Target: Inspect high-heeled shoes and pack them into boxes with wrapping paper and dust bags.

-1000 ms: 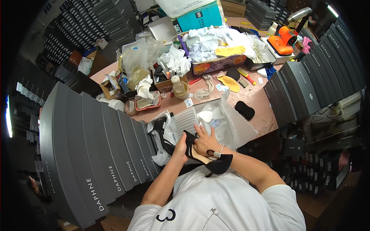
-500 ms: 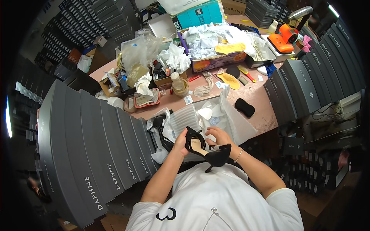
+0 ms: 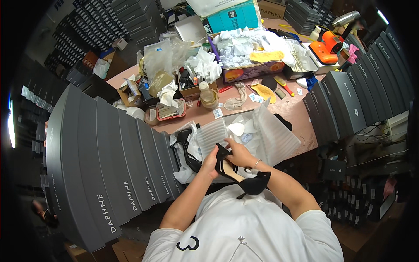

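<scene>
Two hands clamp one black high-heeled shoe (image 3: 238,171) held above the lap, in front of the open shoebox (image 3: 279,137). Left hand (image 3: 211,162) and right hand (image 3: 238,153) pinch the toe end. Light, stiff sole; thin heel probably fragile, so the sole looks the safest grip.

pinkish-brown table (image 3: 227,114), crowded. on it: open white shoe box (image 3: 262,135) at near edge, small glass jar (image 3: 208,96) mid-table, yellow insole (image 3: 266,91), red tray (image 3: 168,111), cardboard box of white tissue paper (image 3: 248,70), clear plastic bags (image 3: 159,56), teal box (image 3: 231,15) at far edge.
</scene>
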Motion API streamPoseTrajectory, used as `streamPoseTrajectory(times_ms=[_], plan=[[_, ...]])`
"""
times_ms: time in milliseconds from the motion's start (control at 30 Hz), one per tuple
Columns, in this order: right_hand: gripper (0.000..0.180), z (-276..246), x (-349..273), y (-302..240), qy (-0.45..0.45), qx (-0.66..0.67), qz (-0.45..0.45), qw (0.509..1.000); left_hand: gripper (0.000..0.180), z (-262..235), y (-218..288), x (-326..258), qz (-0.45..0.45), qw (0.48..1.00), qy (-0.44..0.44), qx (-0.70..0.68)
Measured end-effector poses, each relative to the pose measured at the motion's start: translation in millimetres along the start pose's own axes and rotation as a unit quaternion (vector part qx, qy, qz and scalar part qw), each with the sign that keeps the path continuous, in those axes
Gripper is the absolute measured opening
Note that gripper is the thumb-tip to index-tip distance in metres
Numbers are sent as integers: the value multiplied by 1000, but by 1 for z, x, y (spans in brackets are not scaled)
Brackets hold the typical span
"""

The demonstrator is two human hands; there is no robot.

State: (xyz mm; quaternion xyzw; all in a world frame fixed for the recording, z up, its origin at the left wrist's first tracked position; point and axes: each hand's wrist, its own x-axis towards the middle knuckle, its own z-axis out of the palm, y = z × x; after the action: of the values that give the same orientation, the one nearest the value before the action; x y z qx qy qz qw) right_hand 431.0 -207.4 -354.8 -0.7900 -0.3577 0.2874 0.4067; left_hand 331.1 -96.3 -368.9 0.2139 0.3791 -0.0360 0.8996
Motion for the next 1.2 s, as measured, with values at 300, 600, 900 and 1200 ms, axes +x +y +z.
streamPoseTrajectory(times_ms=[300, 600, 900, 1200], plan=[[23, 19, -5, 5, 45, 55, 15, 997, 40, 17, -9, -16, 106, 990, 35, 91], [48, -16, -34, 6, -74, 139, -19, 987, 39, 1, -1, -3, 22, 999, 3, 37], [27, -49, -35, 13, -120, 105, -57, 986, 43, -19, 12, 17, -35, 998, 39, -40], [48, -3, -11, -12, -227, -178, 56, 956, 46, -14, 8, 13, 31, 998, 4, 60]])
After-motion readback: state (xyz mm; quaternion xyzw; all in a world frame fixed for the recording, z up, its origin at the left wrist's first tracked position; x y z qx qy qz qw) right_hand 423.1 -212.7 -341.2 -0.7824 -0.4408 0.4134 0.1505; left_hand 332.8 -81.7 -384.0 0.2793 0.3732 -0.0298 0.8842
